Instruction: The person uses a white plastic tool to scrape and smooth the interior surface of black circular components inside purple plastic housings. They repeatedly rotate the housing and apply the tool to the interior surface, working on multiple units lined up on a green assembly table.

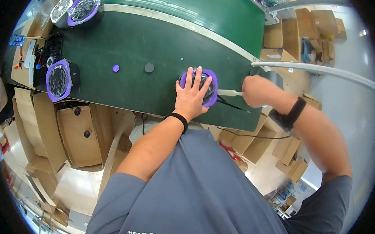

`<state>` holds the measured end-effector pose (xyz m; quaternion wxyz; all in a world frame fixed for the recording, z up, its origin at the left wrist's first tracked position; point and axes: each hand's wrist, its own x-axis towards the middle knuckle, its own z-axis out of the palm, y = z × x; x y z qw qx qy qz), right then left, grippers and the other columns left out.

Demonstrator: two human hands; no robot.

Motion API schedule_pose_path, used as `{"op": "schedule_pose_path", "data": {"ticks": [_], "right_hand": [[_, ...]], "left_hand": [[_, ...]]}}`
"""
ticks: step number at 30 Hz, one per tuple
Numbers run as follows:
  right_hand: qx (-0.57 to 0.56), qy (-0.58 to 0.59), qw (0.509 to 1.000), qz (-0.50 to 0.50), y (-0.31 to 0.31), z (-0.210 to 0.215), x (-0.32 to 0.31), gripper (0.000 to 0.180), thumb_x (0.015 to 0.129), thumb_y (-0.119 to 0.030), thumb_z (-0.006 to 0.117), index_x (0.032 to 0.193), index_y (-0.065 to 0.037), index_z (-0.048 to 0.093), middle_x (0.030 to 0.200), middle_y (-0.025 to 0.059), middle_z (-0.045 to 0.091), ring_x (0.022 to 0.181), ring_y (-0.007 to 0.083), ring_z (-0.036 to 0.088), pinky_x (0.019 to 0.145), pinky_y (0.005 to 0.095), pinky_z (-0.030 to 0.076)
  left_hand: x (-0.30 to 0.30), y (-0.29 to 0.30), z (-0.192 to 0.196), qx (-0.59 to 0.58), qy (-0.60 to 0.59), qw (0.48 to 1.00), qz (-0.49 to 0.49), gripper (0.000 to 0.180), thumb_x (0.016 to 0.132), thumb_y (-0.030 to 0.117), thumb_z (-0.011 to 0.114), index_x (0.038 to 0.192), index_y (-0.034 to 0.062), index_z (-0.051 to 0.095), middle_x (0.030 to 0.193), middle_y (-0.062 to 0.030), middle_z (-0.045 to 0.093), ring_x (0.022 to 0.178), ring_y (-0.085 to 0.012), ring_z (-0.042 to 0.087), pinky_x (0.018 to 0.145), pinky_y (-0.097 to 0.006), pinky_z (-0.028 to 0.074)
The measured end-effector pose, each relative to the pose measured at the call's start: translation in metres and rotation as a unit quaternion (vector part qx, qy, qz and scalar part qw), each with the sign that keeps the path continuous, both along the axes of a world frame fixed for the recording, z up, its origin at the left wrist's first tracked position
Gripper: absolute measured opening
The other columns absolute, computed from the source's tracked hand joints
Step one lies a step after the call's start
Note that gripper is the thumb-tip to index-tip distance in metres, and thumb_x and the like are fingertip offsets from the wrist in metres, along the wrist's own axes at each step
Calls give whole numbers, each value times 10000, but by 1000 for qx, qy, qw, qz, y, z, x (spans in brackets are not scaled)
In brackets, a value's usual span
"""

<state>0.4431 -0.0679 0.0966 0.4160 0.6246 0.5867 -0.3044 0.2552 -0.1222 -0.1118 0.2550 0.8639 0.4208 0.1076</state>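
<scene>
Steadiness seems key: the left hand (190, 96), fingers splayed atop the purple-rimmed device (214, 88) on the counter (127, 47), should bear down while the right hand (257, 91) (blurred), fingers clenched around a pale strip (230, 93), works level.

Left hand (191, 91): one, palm down, back uppermost, just off centre at 12 o'clock. Fingers (197, 78) spread, fanned between 11 and 1 o'clock; thumb (205, 110) out toward 4.

Left forearm (151, 154): one, rising from 7 o'clock, aimed at 1; left wrist (187, 112) near straight.

Right hand (254, 91): one, at 2 o'clock, well apart from its fellow; fist form, digits curled in, outline slightly blurred.

Right forearm (321, 129): one, raised, aimed between 10 and 11 o'clock; right elbow (339, 167) strongly bent, swung out between 3 and 4.
</scene>
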Motion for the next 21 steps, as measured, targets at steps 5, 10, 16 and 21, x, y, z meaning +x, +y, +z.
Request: {"op": "schedule_pose_path", "data": {"ticks": [5, 10, 16, 21], "right_hand": [[7, 7, 997, 74, -4, 12, -42, 184, 843, -96, 717, 929, 34, 816, 957, 311, 780, 931, 443, 799, 828, 517, 654], [3, -5, 999, 49, 2, 0, -1, 176, 824, -97, 726, 916, 21, 818, 964, 300, 784, 918, 454, 795, 832, 521, 654], [-6, -12, 1000, 23, -6, 4, -8, 162, 844, -88, 719, 923, 20, 809, 991, 269, 796, 907, 432, 798, 822, 510, 654], [14, -5, 997, 76, -34, 8, -33, 207, 848, -146, 737, 935, 26, 815, 1010, 291, 792, 945, 441, 801, 822, 505, 655]], "left_hand": [[-2, 0, -4, 10, -1, 1000, 5, 1157, 604, 493, 980, 1632, 321, 476, 1787, -173, 258, 1646, -446, 222, 1062, -767, 459], [-1, -2, -6, 17, -21, 1000, 0, 1168, 603, 488, 982, 1638, 318, 468, 1791, -173, 251, 1649, -438, 217, 1065, -772, 458], [-2, -2, -1, 4, -15, 1000, -1, 1164, 598, 475, 981, 1634, 321, 472, 1789, -171, 255, 1647, -443, 222, 1059, -774, 460], [-1, -1, -7, 18, -4, 1000, 5, 1177, 607, 479, 979, 1648, 325, 450, 1794, -171, 240, 1651, -444, 206, 1073, -773, 451]]}}
